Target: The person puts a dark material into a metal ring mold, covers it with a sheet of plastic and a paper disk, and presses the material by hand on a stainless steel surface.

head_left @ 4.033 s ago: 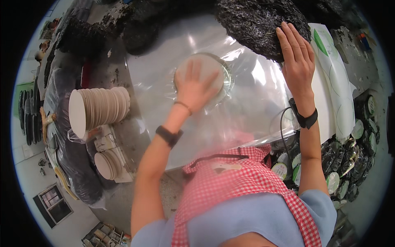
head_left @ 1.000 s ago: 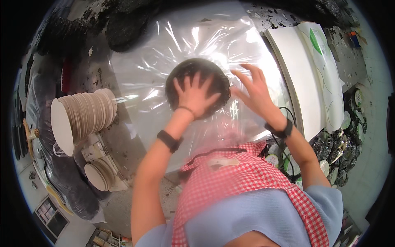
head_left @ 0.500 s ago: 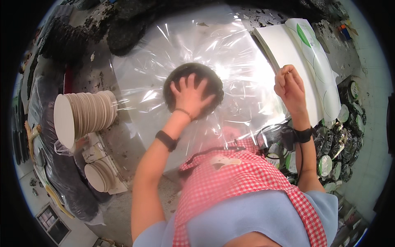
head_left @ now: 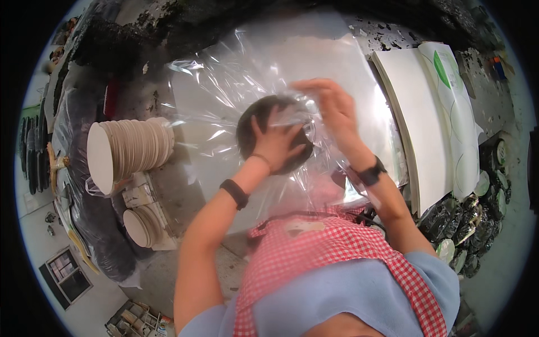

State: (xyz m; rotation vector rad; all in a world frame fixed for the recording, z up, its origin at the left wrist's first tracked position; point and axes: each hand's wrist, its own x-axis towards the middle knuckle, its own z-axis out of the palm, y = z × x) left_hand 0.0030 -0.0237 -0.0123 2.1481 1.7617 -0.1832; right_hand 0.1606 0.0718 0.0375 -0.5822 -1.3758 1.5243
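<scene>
My left hand [head_left: 275, 140] lies with fingers spread on a round dark mass of dried seaweed [head_left: 247, 132] in the centre, with shiny creases of clear film over and around it. My right hand [head_left: 331, 106] is blurred above the mass's upper right, its index finger reaching leftward and the others curled beside crumpled film; whether they grip it is unclear. The clear plastic sheet [head_left: 196, 95] spreads across the work surface, creased toward the dark mass.
A stack of pale cardboard discs [head_left: 129, 150] and a smaller stack [head_left: 140, 226] sit at left. At right lie white paper sheets [head_left: 415, 129], a printed roll [head_left: 455, 123] and a pile of wrapped dark packages [head_left: 471, 230]. More dark seaweed [head_left: 123, 42] lies along the back.
Seaweed from under my right hand earlier is now under my left. Since half a second ago my right hand has swung leftward over the mass, and the film at the right has been drawn inward.
</scene>
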